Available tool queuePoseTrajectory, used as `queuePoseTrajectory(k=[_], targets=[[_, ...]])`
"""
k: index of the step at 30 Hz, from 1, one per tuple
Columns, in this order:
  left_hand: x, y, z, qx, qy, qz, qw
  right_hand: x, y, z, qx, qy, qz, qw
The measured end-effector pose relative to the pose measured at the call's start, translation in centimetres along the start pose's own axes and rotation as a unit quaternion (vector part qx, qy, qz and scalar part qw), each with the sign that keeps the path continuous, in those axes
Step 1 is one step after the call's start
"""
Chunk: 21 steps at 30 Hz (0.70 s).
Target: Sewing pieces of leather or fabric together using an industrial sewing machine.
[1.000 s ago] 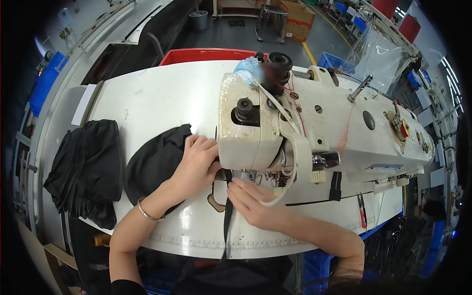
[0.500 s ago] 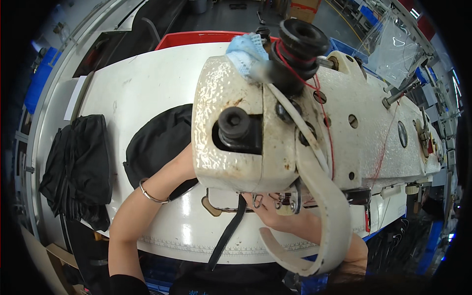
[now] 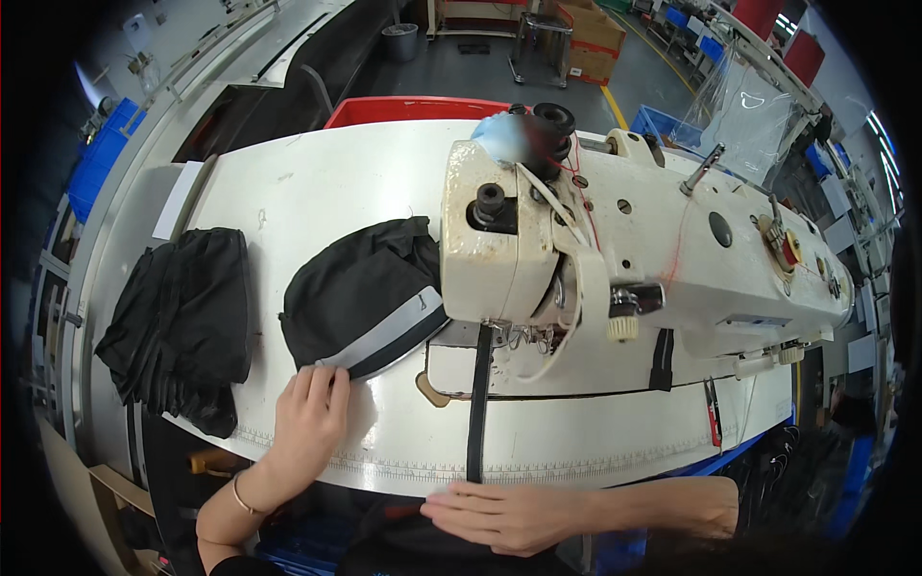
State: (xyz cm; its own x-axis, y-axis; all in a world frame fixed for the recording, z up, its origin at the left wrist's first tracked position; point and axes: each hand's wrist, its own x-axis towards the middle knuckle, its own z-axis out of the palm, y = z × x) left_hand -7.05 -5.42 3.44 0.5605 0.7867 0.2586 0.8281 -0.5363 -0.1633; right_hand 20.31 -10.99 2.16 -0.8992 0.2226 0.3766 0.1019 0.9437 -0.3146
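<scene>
At the left of a white sewing machine (image 3: 485, 250), a black fabric piece (image 3: 351, 278) with a grey band along its lower right edge lies on the table. My left hand (image 3: 309, 413) grips that piece by its lower edge, fingers bent and pressed together. A narrow black strip (image 3: 479, 413) runs from under the machine's needle area down to the table's front edge. Beside the strip's lower end is my right hand (image 3: 509, 514), its fingers stretched out flat; I see nothing held in it. The needle itself is hidden by the machine head.
A stack of black fabric pieces (image 3: 182, 326) lies at the left. Red-handled snips (image 3: 713, 413) lie right of the machine, and a short black strip (image 3: 662, 360) passes under its arm. Behind the table are a red bin (image 3: 413, 110) and a blue crate (image 3: 663, 125).
My view has drawn back from the machine. My left hand has come from behind its head to the fabric's lower edge. The right hand has left the needle area for the table's front edge.
</scene>
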Motion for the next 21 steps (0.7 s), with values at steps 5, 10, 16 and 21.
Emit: queuePoseTrajectory(k=[5, 10, 16, 21], targets=[[5.1, -0.9, -6.8, -0.300, 0.145, -0.081, 0.939, 2.2, 4.6, -0.3, -0.084, 0.243, 0.050, 0.965], [7.9, 0.7, -10.7, -0.280, 0.091, 0.019, 0.956, 7.1, 9.6, 1.1, -0.010, 0.291, 0.248, 0.924], [8.3, -1.3, -11.3, -0.360, 0.012, -0.074, 0.930, 7.1, 9.2, 2.1, 0.246, 0.348, 0.382, 0.820], [9.6, -3.3, -10.8, -0.366, -0.018, -0.065, 0.928, 6.4, 10.7, 2.1, -0.061, 0.327, 0.196, 0.922]])
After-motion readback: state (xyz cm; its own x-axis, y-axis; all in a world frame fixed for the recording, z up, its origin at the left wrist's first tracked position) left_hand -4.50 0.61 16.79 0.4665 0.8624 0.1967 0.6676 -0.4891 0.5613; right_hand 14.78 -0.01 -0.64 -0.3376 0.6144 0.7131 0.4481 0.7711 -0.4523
